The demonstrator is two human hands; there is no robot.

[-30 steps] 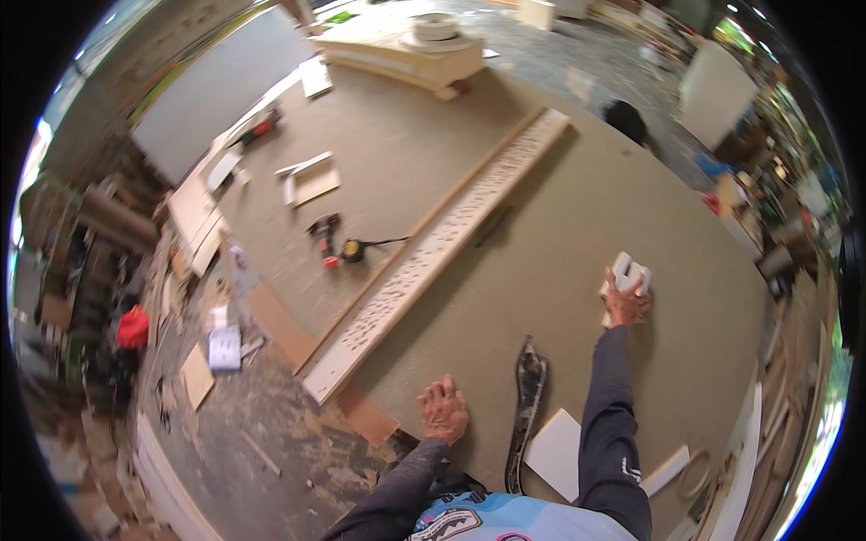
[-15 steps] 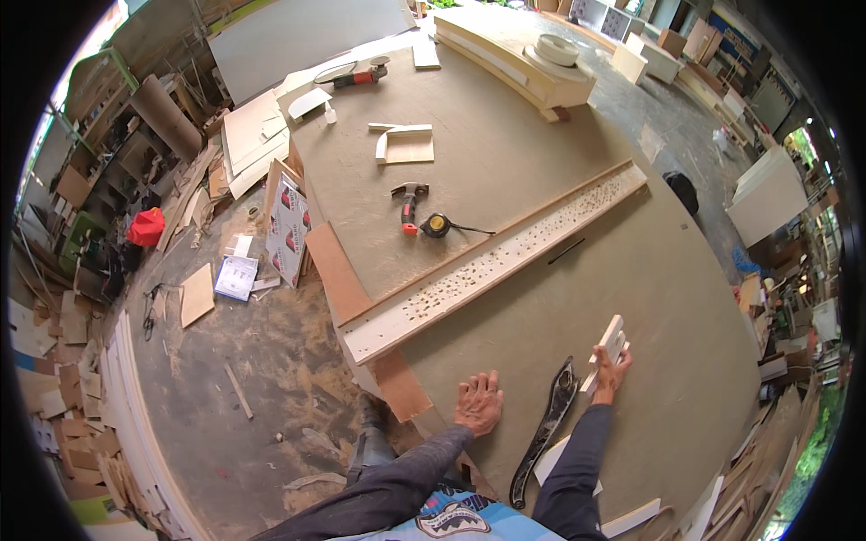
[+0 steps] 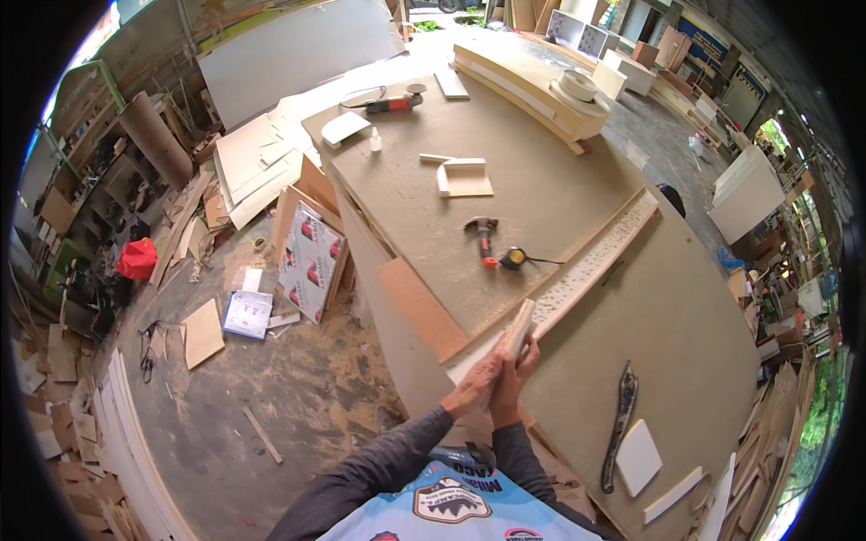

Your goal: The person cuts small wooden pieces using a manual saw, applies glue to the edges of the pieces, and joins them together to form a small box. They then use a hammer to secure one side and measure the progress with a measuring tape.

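- Both hands meet just below the centre of the frame: the left hand [image 3: 474,389] and the right hand [image 3: 512,383] close together around a small pale wooden block [image 3: 520,326], which sticks up tilted above the fingertips.
- The block sits over the near end of a long carved trim strip [image 3: 577,275], which runs diagonally toward the upper right across the desk [image 3: 686,334]; whether block and strip touch is hard to tell from this angle.
- A plain brown board [image 3: 422,307] lies just left of the strip's near end.
- Above the hands, near the frame's centre, a hammer [image 3: 484,236] with a red-tipped handle lies beside a yellow-and-black tape measure [image 3: 514,259].
- To the lower right, a dark curved carved piece [image 3: 621,424] rests next to a white square panel [image 3: 639,456].
- Further up, a small open wooden frame [image 3: 464,176] lies on the desk, and a power tool [image 3: 392,104] sits near the top edge.
- On the sawdust-covered floor [image 3: 298,397] at left lie a printed box [image 3: 247,314] and a red bag [image 3: 137,259].
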